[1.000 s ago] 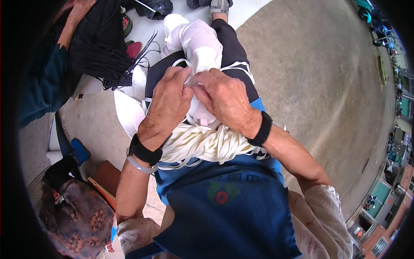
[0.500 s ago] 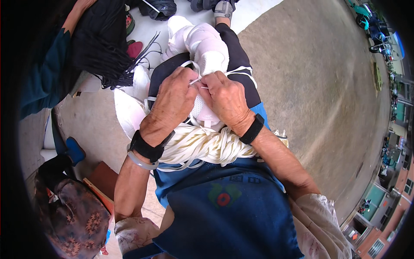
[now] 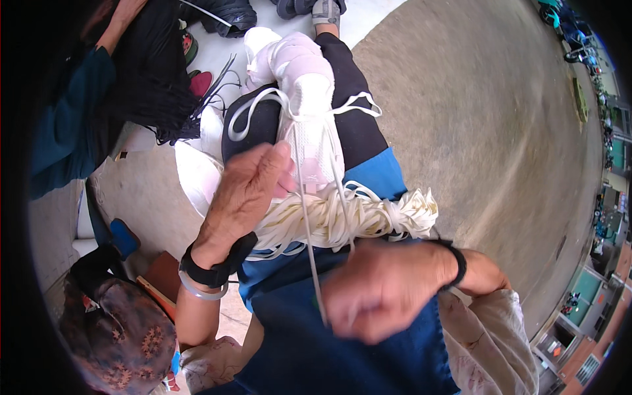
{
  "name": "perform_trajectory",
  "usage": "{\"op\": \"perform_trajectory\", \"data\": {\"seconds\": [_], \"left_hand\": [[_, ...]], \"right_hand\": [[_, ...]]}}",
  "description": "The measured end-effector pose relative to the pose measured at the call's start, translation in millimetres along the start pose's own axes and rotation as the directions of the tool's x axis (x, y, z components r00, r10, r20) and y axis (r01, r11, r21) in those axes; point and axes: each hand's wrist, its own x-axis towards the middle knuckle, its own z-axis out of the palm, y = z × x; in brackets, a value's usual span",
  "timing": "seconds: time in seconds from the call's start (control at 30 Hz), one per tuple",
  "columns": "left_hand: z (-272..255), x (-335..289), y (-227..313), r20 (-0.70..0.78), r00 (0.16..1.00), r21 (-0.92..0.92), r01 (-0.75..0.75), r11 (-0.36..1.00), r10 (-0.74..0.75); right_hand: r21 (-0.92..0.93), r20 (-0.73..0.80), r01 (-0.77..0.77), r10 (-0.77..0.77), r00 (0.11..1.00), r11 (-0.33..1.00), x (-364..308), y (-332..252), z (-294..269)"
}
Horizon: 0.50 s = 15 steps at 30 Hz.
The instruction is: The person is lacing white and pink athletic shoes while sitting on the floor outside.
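Note:
Across my lap lies a nested stack of white and pale pink mesh pieces (image 3: pixel 306 99), which look like shoe uppers. A white lace (image 3: pixel 305 210) crosses the near piece, with one loop to the left and another to the right, and two strands run down toward me. My right hand (image 3: pixel 385 289), blurred, is closed on the lace close to my body. Beside the near piece, my left hand (image 3: pixel 247 187) is partly open, thumb and fingers apart, near the strands with nothing visible in it. A thick bundle of cream laces (image 3: pixel 329 220) rests on my blue apron (image 3: pixel 276 316).
At the upper left, another person's arm (image 3: pixel 118 29) is beside a mass of black laces (image 3: pixel 158 99). More white pieces (image 3: pixel 197 171) lie left of my leg. A person in patterned clothing (image 3: pixel 118 329) is at lower left. Motorbikes (image 3: pixel 573 36) stand far right.
My right hand has pulled away from the near piece toward my body, drawing the lace strands long. My left hand has moved slightly back and to the left, its fingers loosened.

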Motion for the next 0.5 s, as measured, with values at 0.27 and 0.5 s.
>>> {"op": "perform_trajectory", "data": {"seconds": [0.27, 0.5], "left_hand": [[40, 17, 3, 0.409, 0.912, -0.643, 0.318, 0.697, -0.038], [52, -55, 26, 0.365, 0.834, -0.095, -0.408, 0.908, 0.413]], "right_hand": [[-0.060, -0.111, -0.188, 0.180, 0.977, 0.980, -25, -2, 1], [0.688, -0.450, -0.267, 0.684, 0.574, 0.675, -30, 35, -52]]}}
